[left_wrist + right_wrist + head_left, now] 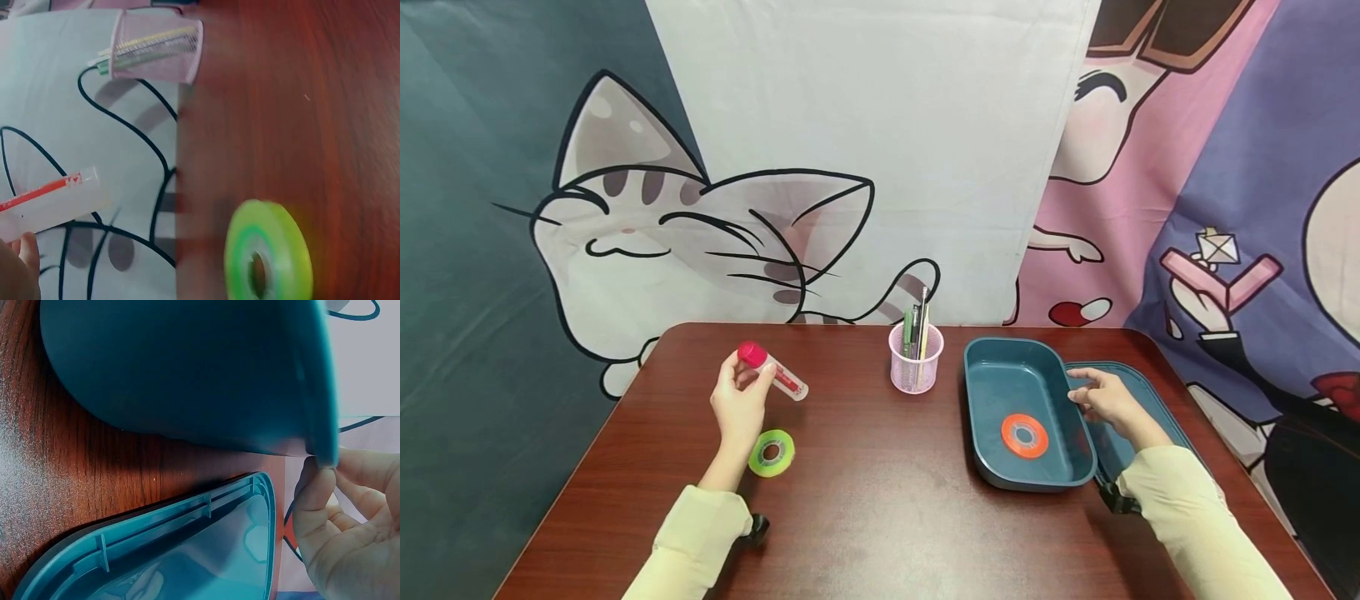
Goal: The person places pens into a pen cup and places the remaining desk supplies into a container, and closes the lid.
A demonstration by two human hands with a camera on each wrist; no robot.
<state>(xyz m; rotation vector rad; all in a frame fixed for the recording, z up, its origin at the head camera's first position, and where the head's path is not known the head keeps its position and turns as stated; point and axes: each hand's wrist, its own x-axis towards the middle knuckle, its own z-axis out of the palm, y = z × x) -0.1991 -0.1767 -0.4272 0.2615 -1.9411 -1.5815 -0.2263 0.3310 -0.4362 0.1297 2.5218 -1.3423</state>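
Observation:
My left hand (741, 404) pinches a glue stick (786, 381) with a red cap and a clear, red-labelled tube, tilted over the left of the table. Its tube (56, 203) also shows in the left wrist view, raised above the tabletop. Just below that hand lies a roll of green tape (771, 453). At the right, my right hand (1105, 400) pinches the rim of a dark blue box (988, 471), thumb and fingers at its edge (326, 440). Inside the box lies a roll of orange tape (1025, 436).
A blue lid (1138, 387) lies on the table to the right of the box, partly under my right arm. A pink mesh pen cup (916, 375) with several pens stands at the back middle. Behind the table hangs a printed cartoon cloth (880, 108).

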